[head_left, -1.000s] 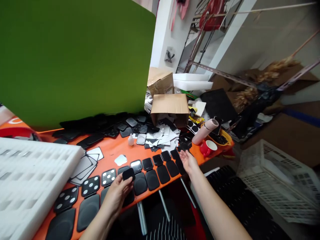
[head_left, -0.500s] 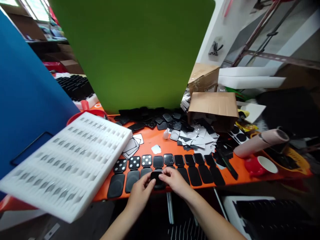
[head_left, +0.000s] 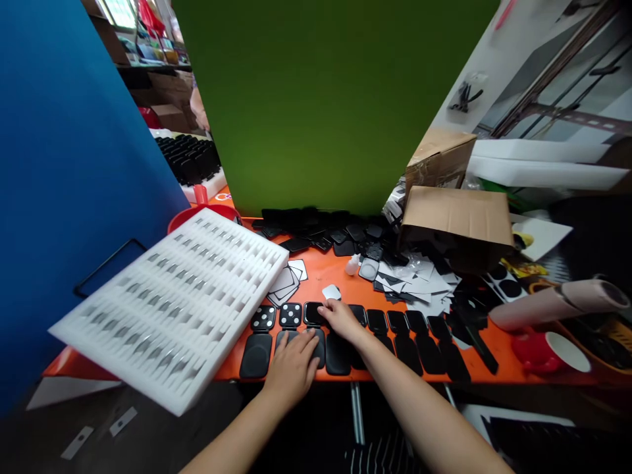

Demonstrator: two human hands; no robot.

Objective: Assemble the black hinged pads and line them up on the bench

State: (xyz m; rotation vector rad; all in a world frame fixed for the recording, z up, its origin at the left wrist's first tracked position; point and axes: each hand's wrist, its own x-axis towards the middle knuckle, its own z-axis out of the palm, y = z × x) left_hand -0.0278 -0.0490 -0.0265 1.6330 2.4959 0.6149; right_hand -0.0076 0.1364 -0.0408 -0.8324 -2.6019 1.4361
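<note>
Hinged black cases lie opened in a row along the front of the orange table. Two at the left have white dots on their upper squares, such as this dotted square (head_left: 290, 315). Beside them, a plain black square (head_left: 312, 313) covers the third case's upper half; my right hand (head_left: 340, 320) has its fingertips closed at its right edge. My left hand (head_left: 291, 367) rests palm down with fingers apart on the lower halves, such as this black lid (head_left: 316, 349), holding nothing. Just behind the row lies a small white sheet (head_left: 331, 292).
A white foam tray (head_left: 172, 303) leans at the left. Behind the row are loose black pieces (head_left: 344, 247), white papers (head_left: 419, 289) and a cardboard box (head_left: 459, 214). A pink bottle (head_left: 548, 306) and a red mug (head_left: 536, 352) stand right. A green panel (head_left: 326, 105) rises behind.
The black square both hands held low now covers the third case's dots. My left hand has let go and lies flat; my right hand has moved up. The view has shifted left.
</note>
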